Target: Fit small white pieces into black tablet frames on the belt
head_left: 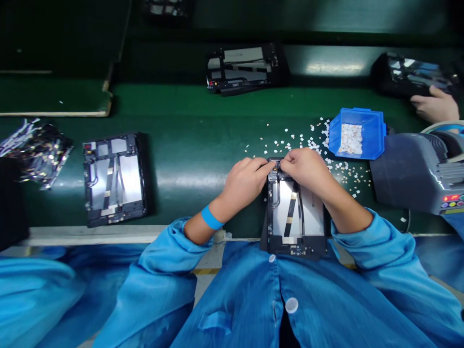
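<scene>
An opened tablet [311, 212] with its inner parts bare lies at the table's near edge, right in front of me. At its top left corner my left hand [246, 180] is closed, thumb and index finger gripping the corner. My right hand [303, 166] is pinched at the top edge close beside the left fingertips. Whatever lies between the right fingertips is too small and hidden to make out. Silver panels, a dark ribbon strip with pale bands and thin cables show inside the tablet. A blue band circles my left wrist.
Another opened tablet [125, 181] lies at left, beside a heap of shiny strips [39, 152]. Farther back sits a third tablet [242, 70]. A blue bin [368, 150] of white scraps and a grey machine [406, 169] stand right, near another person's hand [437, 106]. Scraps are scattered around.
</scene>
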The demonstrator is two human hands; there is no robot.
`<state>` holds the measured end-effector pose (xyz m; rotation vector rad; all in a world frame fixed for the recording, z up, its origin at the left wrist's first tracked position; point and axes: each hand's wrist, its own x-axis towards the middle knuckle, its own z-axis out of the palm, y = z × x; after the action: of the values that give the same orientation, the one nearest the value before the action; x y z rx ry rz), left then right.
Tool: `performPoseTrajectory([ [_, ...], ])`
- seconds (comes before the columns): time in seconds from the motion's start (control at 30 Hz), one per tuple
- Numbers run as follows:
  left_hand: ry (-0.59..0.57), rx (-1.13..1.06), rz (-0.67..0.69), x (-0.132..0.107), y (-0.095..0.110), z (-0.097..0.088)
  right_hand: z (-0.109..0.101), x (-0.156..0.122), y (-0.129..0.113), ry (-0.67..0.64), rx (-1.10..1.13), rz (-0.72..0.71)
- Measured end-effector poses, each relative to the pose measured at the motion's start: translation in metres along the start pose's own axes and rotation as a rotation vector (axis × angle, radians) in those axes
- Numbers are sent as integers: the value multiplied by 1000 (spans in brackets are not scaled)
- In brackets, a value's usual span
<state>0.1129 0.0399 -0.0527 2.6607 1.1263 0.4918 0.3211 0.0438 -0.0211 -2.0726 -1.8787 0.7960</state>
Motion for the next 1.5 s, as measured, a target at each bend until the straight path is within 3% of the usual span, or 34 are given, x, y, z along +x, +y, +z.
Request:
performPoseTrajectory([
  [0.3, -84, 170, 35, -3, 6, -5, 6, -1, 5, 50, -64, -73],
  [0.57, -104, 12, 109, 11, -14, -9, 5, -16, 20, 85, 34, -200],
  [0.87, -44, 48, 129, 6, -20, 0, 6, 0, 3, 43, -40, -41],
  [1.07, -29, 96, 132, 3, -20, 0, -2, 8, -1, -85, 23, 1],
  [1.3, -47, 159, 138, 6, -17, -5, -9, 12, -3, -148, -43, -33],
  [1.5, -104, 272, 192, 5, -13, -11, -5, 11, -1, -102, -91, -66],
])
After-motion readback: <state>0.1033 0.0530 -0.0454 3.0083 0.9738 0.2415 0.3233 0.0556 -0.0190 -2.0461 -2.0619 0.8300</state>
